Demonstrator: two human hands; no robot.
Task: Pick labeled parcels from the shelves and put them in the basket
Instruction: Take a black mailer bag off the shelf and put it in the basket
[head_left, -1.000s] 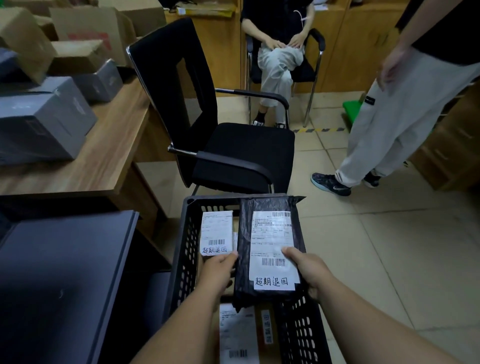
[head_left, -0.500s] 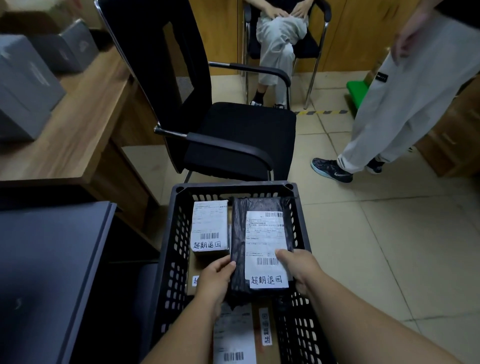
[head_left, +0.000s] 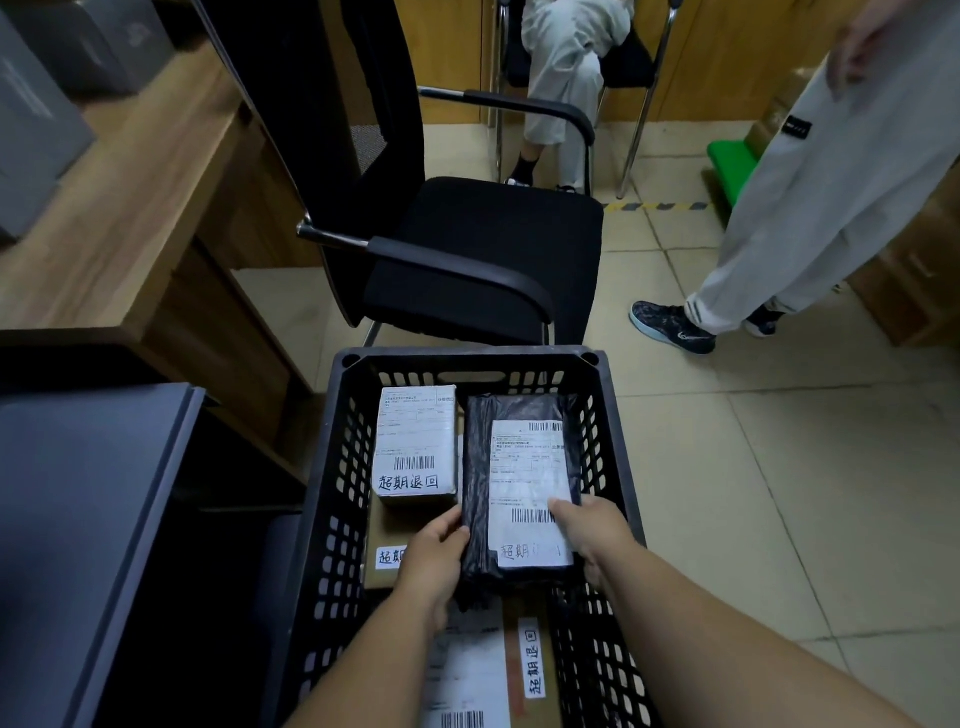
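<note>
A black plastic-wrapped parcel (head_left: 519, 467) with a white shipping label lies inside the black slotted basket (head_left: 613, 415), on its right side. My left hand (head_left: 436, 556) grips the parcel's near left edge and my right hand (head_left: 592, 535) holds its near right edge, thumb on the label. A small brown box (head_left: 415, 441) with a white label sits beside it on the left. A larger cardboard parcel (head_left: 488, 670) with labels lies under them at the near end.
A black armchair (head_left: 467, 249) stands just beyond the basket. A wooden desk (head_left: 130, 218) with grey boxes is on the left, a dark grey cabinet (head_left: 78, 545) at near left. One person sits at the back (head_left: 566, 62); another stands at right (head_left: 810, 197).
Both hands have lowered the black parcel from above the rim down into the basket. The camera has tilted downward and closer.
</note>
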